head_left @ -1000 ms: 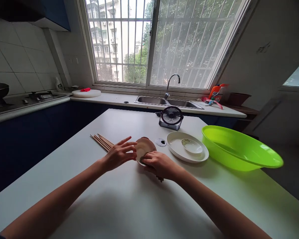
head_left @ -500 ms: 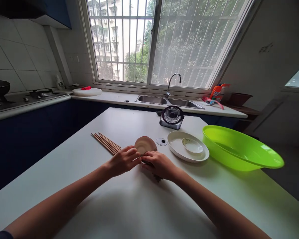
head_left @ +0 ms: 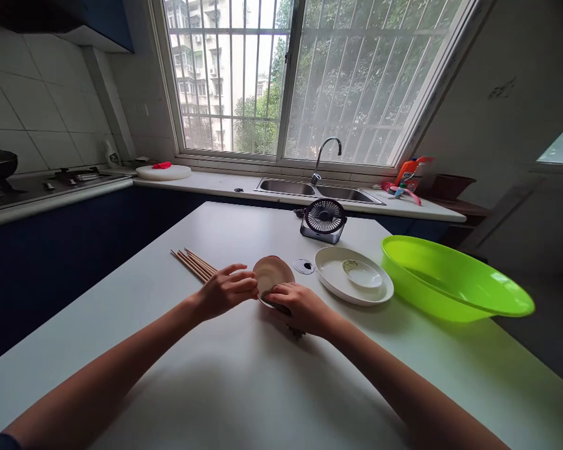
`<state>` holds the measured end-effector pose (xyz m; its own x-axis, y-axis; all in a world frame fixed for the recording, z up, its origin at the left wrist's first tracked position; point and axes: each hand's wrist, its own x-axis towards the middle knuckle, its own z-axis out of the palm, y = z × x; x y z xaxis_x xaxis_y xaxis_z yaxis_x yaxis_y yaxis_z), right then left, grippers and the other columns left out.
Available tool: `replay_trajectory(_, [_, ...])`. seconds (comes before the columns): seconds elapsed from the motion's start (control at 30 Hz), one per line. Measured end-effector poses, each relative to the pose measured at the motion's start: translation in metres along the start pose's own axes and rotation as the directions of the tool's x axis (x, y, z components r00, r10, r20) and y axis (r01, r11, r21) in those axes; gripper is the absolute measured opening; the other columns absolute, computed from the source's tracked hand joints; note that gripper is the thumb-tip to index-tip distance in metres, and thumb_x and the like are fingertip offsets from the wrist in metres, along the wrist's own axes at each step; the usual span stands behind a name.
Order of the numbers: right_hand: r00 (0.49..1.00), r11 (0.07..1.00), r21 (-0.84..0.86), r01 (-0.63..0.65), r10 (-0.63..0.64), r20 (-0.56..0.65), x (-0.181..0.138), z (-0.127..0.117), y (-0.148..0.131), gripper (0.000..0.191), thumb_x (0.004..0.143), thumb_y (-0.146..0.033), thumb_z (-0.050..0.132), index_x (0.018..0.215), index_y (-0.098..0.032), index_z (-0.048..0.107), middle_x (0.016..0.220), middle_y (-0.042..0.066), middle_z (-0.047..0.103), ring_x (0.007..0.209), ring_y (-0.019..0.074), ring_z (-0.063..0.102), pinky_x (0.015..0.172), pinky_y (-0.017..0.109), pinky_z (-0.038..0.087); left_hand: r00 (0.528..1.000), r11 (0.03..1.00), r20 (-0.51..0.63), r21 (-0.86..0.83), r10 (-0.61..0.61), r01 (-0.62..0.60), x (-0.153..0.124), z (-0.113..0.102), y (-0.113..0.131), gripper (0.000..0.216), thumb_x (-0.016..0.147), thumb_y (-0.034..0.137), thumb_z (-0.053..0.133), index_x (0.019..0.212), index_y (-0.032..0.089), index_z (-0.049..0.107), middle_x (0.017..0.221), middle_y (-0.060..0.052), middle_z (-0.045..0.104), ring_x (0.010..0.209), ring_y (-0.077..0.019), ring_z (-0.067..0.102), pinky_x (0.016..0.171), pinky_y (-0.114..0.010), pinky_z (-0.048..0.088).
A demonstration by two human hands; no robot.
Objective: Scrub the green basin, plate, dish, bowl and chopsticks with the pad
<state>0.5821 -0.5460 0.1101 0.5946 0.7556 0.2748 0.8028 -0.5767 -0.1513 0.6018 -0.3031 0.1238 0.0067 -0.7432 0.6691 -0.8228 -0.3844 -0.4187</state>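
A small, pale brownish bowl (head_left: 274, 270) is tilted with its inside facing me, over the middle of the white table. My left hand (head_left: 229, 290) pinches the bowl's left rim with thumb and fingertips. My right hand (head_left: 304, 307) is closed on a dark brown cloth (head_left: 296, 332), pressing it against the bowl's lower right inside. Most of the cloth is hidden under the hand; a ragged edge pokes out below. Several wooden chopsticks (head_left: 194, 265) lie just beyond my left hand, partly covered by it.
To the right, a white plate (head_left: 328, 284) holds a small white dish (head_left: 362, 275). Beyond it stands a big green basin (head_left: 455, 275). A small black fan (head_left: 324, 220) is at the table's far side. Behind are a double sink (head_left: 291, 187) and, leftward, a gas stove (head_left: 70, 181).
My left hand has shifted a little left along the bowl's rim, its fingers lifting and covering more of the chopsticks. My right hand and the cloth have barely moved.
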Motion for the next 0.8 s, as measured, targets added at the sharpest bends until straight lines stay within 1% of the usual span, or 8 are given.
replay_trajectory(0.13, [1.0,0.997,-0.078,0.027,-0.027,0.0,0.001,0.002,0.002,0.02,0.097,-0.022,0.053,0.107,-0.017,0.07,0.095,0.009,0.07,0.087,0.0202,0.063,0.077,0.031,0.046,1.0,1.0,0.005,0.018,0.024,-0.025,-0.002,-0.001,-0.004,0.011,0.094,0.013,0.059,0.087,0.019,0.065,0.085,0.003,0.073,0.092,-0.0136,0.071,0.089,-0.032,0.055])
replay_trajectory(0.27, [0.999,0.998,-0.064,0.017,-0.019,-0.035,0.002,0.003,0.001,0.019,0.098,-0.021,0.052,0.104,-0.017,0.069,0.092,0.008,0.07,0.081,0.018,0.062,0.073,0.03,0.046,1.0,0.999,0.026,0.049,0.006,-0.007,0.003,-0.003,0.001,0.008,0.092,0.011,0.06,0.097,0.016,0.065,0.095,-0.002,0.073,0.1,-0.0184,0.07,0.092,-0.036,0.057])
replay_trajectory(0.33, [0.998,0.999,-0.051,0.01,-0.013,-0.065,0.003,0.003,0.0,0.019,0.099,-0.023,0.051,0.102,-0.017,0.069,0.09,0.007,0.07,0.077,0.0174,0.062,0.072,0.03,0.046,0.999,0.999,0.034,0.04,-0.002,0.001,0.007,-0.003,0.006,0.008,0.092,0.014,0.061,0.099,0.014,0.064,0.097,-0.005,0.072,0.098,-0.0189,0.069,0.089,-0.036,0.059])
replay_trajectory(0.43, [0.996,0.999,-0.034,-0.003,0.0,-0.093,0.005,0.005,-0.003,0.019,0.099,-0.024,0.052,0.097,-0.017,0.069,0.088,0.007,0.07,0.076,0.0173,0.062,0.071,0.03,0.046,0.998,0.999,0.057,0.016,0.027,-0.028,0.009,-0.001,0.014,0.007,0.091,0.015,0.062,0.098,0.014,0.064,0.088,-0.004,0.07,0.084,-0.0159,0.068,0.085,-0.034,0.06])
replay_trajectory(0.5, [0.995,1.0,-0.019,-0.021,0.019,-0.097,0.006,0.006,-0.005,0.018,0.098,-0.024,0.053,0.095,-0.017,0.069,0.088,0.007,0.07,0.077,0.0172,0.062,0.072,0.03,0.047,0.997,0.999,0.067,0.028,0.034,-0.036,0.008,0.001,0.017,0.007,0.091,0.011,0.061,0.096,0.015,0.064,0.082,-0.001,0.067,0.078,-0.0145,0.065,0.087,-0.034,0.06])
replay_trajectory(0.6, [0.995,0.998,-0.002,-0.061,0.061,-0.083,0.007,0.006,-0.01,0.014,0.096,-0.021,0.056,0.098,-0.018,0.069,0.091,0.007,0.07,0.079,0.0172,0.063,0.075,0.03,0.047,0.999,1.0,0.048,0.029,-0.005,0.004,0.005,0.004,0.018,0.012,0.091,0.006,0.057,0.092,0.016,0.064,0.079,0.0,0.064,0.079,-0.0141,0.064,0.091,-0.035,0.06])
replay_trajectory(0.7, [0.994,0.995,0.002,-0.098,0.098,-0.052,0.007,0.002,-0.014,0.014,0.093,-0.02,0.06,0.103,-0.018,0.069,0.094,0.007,0.07,0.081,0.0177,0.063,0.075,0.029,0.047,0.998,0.998,0.014,-0.043,-0.055,0.056,0.003,0.007,0.018,0.013,0.092,0.006,0.056,0.085,0.016,0.062,0.076,0.001,0.062,0.077,-0.0131,0.063,0.092,-0.035,0.059])
replay_trajectory(0.8, [0.996,0.996,0.003,-0.092,0.092,-0.011,0.007,-0.004,-0.014,0.016,0.092,-0.022,0.062,0.106,-0.018,0.069,0.092,0.006,0.069,0.079,0.0177,0.062,0.072,0.028,0.046,0.995,0.989,-0.018,-0.119,-0.094,0.091,0.003,0.008,0.017,0.016,0.092,0.008,0.057,0.078,0.016,0.061,0.073,0.002,0.062,0.075,-0.0125,0.063,0.088,-0.033,0.061])
